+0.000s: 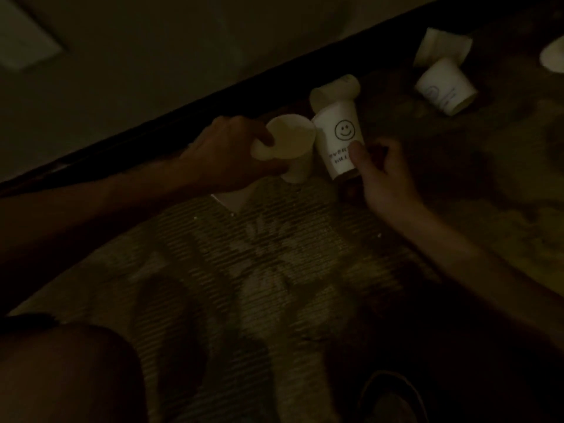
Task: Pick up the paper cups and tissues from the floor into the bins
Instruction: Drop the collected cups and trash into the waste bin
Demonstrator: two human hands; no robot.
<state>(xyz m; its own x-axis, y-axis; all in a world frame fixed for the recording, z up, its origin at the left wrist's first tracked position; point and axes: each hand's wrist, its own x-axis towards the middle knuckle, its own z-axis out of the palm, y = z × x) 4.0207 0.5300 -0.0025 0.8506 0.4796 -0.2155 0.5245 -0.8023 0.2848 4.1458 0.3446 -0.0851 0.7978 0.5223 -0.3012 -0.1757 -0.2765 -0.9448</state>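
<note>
On the floor, in very dim light, one rug (274,270) fills most of the view, ribbed in weave with a pale leaf pattern. Behind it runs one dark straight strip (183,117), and past that a plain pale wall (183,41). Two bare forearms reach in, and a knee (61,377) shows at the lower left. The left hand (225,157) grips a held cup (290,138) by its rim, one digit hooked inside the round mouth and the others curled beneath. A lower cup (297,174) sits just under it, touching. The right hand (387,178) lays its thumb on the side of the smiley cup (338,141). Its other fingers curl to the right of the cup, and I cannot tell whether they touch it. That cup lies tilted on the rug, printed with a face and dark letters. A back cup (334,90) lies against its upper end. Well apart at upper right lie a blue-print cup (445,87) and a far cup (442,47), touching. That makes six paper cups, all smooth, white and tapered. A seventh pale shape (554,56) is cut off by the edge. One flat white scrap (229,199) lies below the left hand; cup or tissue, I cannot tell.
</note>
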